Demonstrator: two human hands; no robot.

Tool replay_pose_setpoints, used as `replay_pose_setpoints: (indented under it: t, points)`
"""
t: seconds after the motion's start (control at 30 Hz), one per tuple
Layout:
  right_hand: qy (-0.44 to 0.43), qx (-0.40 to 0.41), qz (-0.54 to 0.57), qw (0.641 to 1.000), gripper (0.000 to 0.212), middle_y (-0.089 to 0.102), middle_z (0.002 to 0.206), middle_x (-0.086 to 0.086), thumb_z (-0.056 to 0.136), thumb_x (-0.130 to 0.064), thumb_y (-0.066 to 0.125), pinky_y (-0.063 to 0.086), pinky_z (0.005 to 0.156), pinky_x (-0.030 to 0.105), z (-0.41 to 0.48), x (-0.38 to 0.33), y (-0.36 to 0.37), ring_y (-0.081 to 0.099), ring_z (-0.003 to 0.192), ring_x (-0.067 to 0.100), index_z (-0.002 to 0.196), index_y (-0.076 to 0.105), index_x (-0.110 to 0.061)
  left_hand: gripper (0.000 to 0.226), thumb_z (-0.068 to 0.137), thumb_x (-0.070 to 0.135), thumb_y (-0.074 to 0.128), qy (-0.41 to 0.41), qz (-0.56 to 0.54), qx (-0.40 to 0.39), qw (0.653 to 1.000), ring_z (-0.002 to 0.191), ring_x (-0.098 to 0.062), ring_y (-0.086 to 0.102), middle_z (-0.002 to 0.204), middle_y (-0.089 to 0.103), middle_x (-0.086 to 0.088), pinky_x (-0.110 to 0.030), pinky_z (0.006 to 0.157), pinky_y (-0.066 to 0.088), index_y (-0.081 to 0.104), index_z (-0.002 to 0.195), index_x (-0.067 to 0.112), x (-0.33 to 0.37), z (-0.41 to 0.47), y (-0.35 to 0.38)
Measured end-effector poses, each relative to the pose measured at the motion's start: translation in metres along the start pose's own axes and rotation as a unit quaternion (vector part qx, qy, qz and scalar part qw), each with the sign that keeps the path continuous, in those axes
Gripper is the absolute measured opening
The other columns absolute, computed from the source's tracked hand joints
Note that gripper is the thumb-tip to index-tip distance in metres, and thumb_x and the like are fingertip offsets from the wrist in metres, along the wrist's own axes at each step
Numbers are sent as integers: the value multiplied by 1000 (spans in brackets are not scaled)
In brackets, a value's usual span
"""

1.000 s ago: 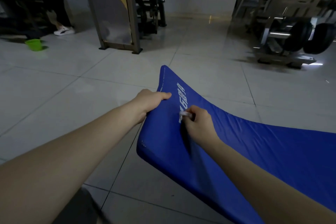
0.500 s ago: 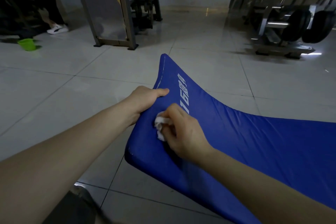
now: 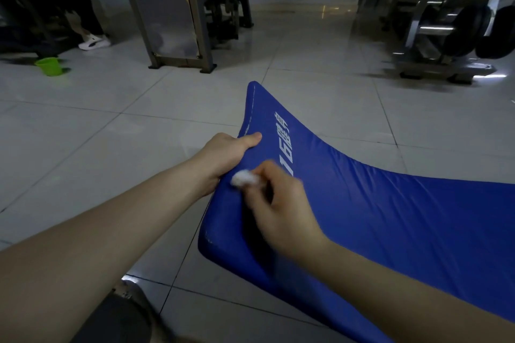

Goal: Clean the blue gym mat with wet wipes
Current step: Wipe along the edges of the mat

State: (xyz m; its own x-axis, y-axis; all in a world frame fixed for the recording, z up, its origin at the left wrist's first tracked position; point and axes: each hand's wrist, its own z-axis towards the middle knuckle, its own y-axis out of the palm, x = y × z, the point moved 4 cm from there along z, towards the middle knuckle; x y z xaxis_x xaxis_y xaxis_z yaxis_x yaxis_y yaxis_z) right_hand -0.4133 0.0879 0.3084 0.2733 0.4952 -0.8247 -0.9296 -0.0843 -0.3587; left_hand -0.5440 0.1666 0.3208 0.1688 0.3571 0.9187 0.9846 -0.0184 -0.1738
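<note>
A blue gym mat (image 3: 376, 217) with white lettering lies partly raised off the tiled floor, its left end lifted. My left hand (image 3: 225, 156) grips that left edge, thumb on top. My right hand (image 3: 281, 209) is closed on a crumpled white wet wipe (image 3: 243, 179) and presses it on the mat's top surface just right of the left hand, below the lettering. The hand is motion-blurred.
A green cup (image 3: 50, 65) stands on the floor at far left, near another person's white shoe (image 3: 93, 42). A metal-framed panel (image 3: 170, 17) and a gym machine (image 3: 223, 0) stand behind. A weight rack (image 3: 451, 33) with plates is at right. My knee (image 3: 117, 317) shows below.
My right hand has slid the wipe from beside the lettering toward me and left along the mat, near the left hand. The left hand has kept its grip on the edge.
</note>
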Motion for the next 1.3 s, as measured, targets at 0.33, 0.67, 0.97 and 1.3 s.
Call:
replay_pose_setpoints:
  t: [0.33,0.67,0.97,1.3]
  points:
    - [-60,21,-183,981,12,51,71,-10,94,-23,50,32,50,24,16,19,-13,45,59,11,86,43,-17,29,98,29,61,6,-34,-67,997,96,-26,75,104,78,-6,-39,83,59,69,120,11,-5,-3,6]
    - [136,45,-41,989,20,65,71,-12,102,-12,51,49,62,23,47,66,-35,63,70,1,84,53,-3,22,90,30,64,3,26,-41,999,90,-23,75,93,79,-2,-37,85,59,75,104,17,-4,0,2]
    - [-290,-198,-187,918,12,54,92,9,92,-8,55,43,55,37,-27,-34,32,44,69,19,102,62,-7,28,103,45,50,-8,45,-34,998,78,-13,76,92,79,5,-33,73,58,67,110,23,-5,4,9]
    - [136,93,-179,970,9,53,79,0,100,-12,46,35,57,34,55,90,-48,47,67,18,92,48,-10,19,104,30,53,-8,60,-73,995,90,-20,74,104,77,-2,-34,69,60,62,119,24,4,-9,9]
